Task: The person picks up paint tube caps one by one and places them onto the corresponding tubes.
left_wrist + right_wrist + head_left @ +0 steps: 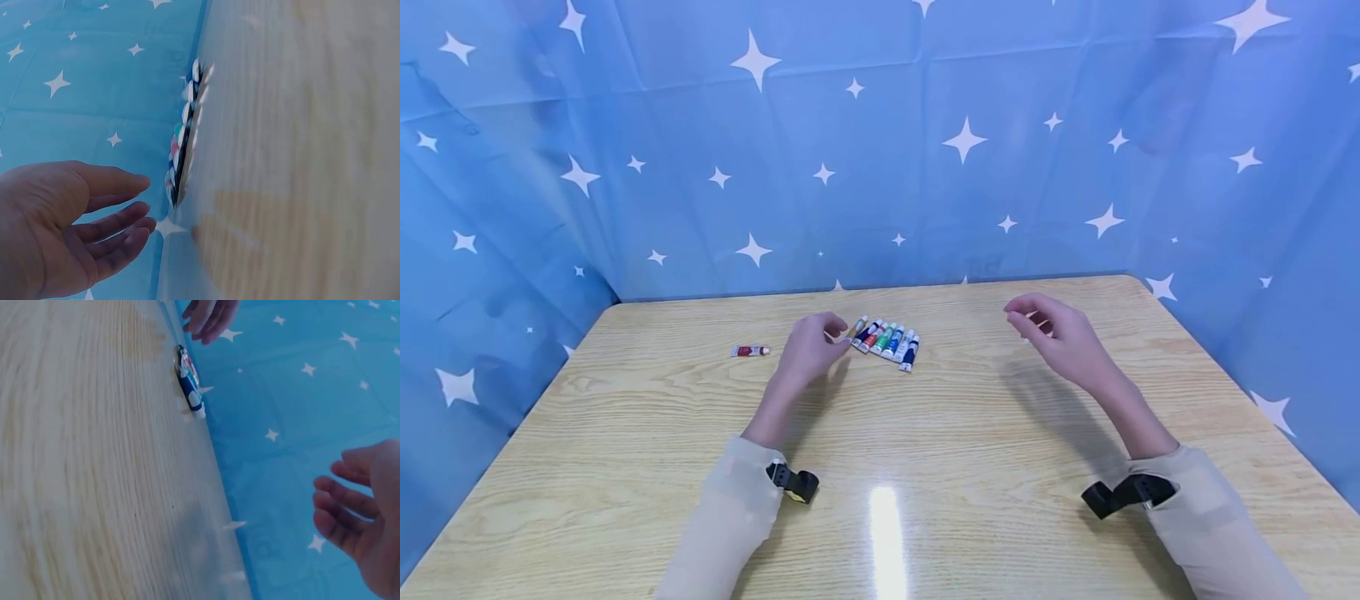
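Several small paint tubes (pixel 885 337) lie side by side in a slanting row near the far side of the table, in gold, dark blue, red, green, blue and white. My left hand (pixel 811 346) hovers at the row's left end, fingertips close to the gold tube (pixel 857 327). In the left wrist view, that hand (pixel 87 219) has loosely bent fingers with nothing between them. A single dark red tube (pixel 749 351) lies apart, to the left of the left hand. Off to the right, my right hand (pixel 1060 337) is raised over the table, fingers loosely curved and holding nothing.
The light wood table (pixel 940 442) reaches back to a blue curtain (pixel 880 167) with white stars, which also hangs along both sides. Black wrist cameras (pixel 801 486) are strapped over both sleeves. A bright reflection shows on the near tabletop.
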